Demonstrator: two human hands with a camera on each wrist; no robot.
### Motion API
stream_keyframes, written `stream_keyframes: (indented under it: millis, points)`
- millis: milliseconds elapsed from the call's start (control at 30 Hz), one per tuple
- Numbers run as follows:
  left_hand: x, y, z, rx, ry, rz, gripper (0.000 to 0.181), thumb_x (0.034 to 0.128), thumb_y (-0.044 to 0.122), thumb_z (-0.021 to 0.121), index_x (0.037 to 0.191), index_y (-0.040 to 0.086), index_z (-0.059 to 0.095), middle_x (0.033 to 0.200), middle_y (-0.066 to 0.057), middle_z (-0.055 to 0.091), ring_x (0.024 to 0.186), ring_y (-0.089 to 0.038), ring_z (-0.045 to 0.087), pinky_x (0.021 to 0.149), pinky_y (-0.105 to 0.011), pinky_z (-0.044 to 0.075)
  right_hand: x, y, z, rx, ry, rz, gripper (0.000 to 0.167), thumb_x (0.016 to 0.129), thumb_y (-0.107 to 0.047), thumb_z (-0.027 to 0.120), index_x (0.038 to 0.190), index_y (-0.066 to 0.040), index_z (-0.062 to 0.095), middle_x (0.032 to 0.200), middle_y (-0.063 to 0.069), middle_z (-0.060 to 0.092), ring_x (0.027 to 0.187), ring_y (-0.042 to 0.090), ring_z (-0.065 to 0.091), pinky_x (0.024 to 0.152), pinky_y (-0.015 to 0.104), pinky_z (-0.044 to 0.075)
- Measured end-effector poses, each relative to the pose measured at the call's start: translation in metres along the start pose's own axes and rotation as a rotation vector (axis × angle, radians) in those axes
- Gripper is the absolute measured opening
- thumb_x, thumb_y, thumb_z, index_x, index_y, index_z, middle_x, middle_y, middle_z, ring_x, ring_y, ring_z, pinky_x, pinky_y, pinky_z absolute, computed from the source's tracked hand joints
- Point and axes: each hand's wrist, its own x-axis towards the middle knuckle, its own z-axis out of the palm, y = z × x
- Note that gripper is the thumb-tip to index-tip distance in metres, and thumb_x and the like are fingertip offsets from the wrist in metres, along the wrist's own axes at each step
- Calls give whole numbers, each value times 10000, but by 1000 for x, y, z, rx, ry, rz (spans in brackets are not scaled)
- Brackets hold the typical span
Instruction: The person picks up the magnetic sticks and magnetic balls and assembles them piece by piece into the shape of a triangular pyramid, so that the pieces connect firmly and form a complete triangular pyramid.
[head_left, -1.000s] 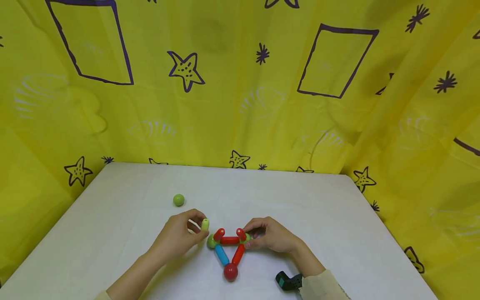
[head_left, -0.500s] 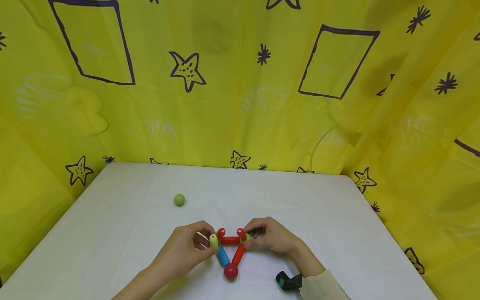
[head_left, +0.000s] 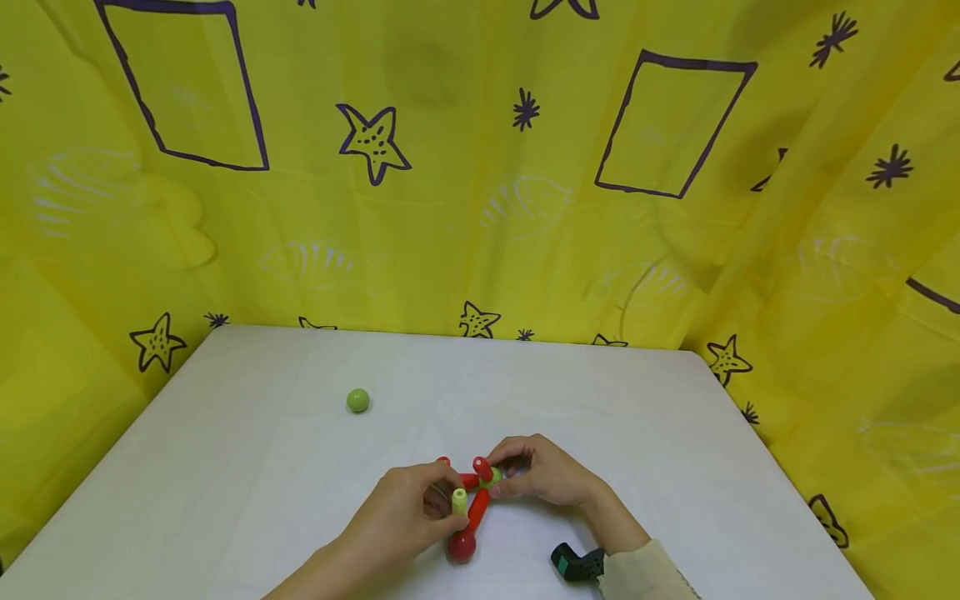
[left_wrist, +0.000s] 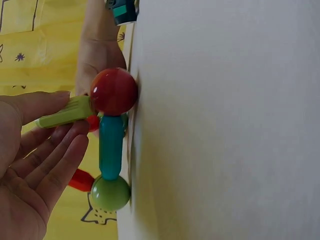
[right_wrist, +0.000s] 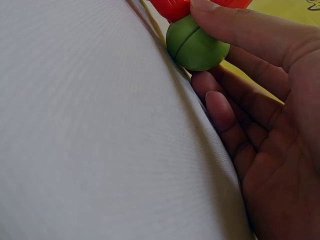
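A triangle of rods and balls lies on the table. Its near corner is a red ball (head_left: 461, 547), its right corner a green ball (right_wrist: 197, 45). In the left wrist view, a blue rod (left_wrist: 110, 147) joins the red ball to another green ball (left_wrist: 110, 193); the head view hides that side behind my left hand (head_left: 408, 512). Thumb and fingers of that hand pinch a yellow-green rod (head_left: 460, 502), whose lower end is at the red ball; I cannot tell if it is attached. My right hand (head_left: 551, 472) grips the right green ball, beside a raised red rod (head_left: 482, 468).
A loose green ball (head_left: 357, 400) lies farther back on the left of the white table (head_left: 600, 400). By the right sleeve is a black device (head_left: 576, 562) with a green patch. A yellow patterned curtain (head_left: 450, 233) hangs behind the table.
My left hand has carried the yellow-green rod right and toward me, from beside the left green ball to above the red ball. The right hand stays on its ball.
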Motion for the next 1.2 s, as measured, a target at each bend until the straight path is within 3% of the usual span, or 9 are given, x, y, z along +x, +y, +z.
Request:
stream_keyframes:
  millis: [200,433,667,800,1033,1200]
  points:
    - [2,-1,8,-5,1,-6,282,846,130,835,1103,91,723,879,89,730,737,27,670,701,-186,576,2,0,1,-5,-10,4,292,853,-149,848,1138,-123,787,1110,49,761,924,89,613,849,210,507]
    - [0,-1,5,12,8,-24,346,843,153,844,1147,49,715,922,73,745,731,27,676,687,-178,572,2,-2,1,-7,-6,4,301,852,-146,850,1145,-126,786,1101,74,760,925,101,607,836,207,495]
    - [-1,-2,2,6,5,-50,340,844,174,852,1137,69,715,865,98,725,723,19,671,694,-175,570,1,-1,1,-10,-1,8,302,853,-149,851,1146,-126,785,1095,79,758,925,112,609,834,207,495]
    - [0,-1,0,5,3,-35,290,846,174,844,1093,105,709,869,112,722,739,15,672,715,-182,577,0,-1,1,-15,4,8,301,853,-153,851,1146,-129,786,1094,75,760,918,114,607,817,206,485]
    - [0,2,-12,53,58,-18,229,873,247,840,1035,155,706,849,129,715,736,10,657,719,-188,578,0,-1,1,-12,3,31,292,858,-161,849,1143,-137,791,1089,66,758,932,166,613,836,212,492]
    - [1,-2,-19,95,158,9,193,887,276,834,1010,178,722,817,171,699,739,23,641,720,-192,580,0,-1,1,-20,2,35,317,863,-160,845,1174,-146,782,1067,63,747,926,169,605,823,217,488]
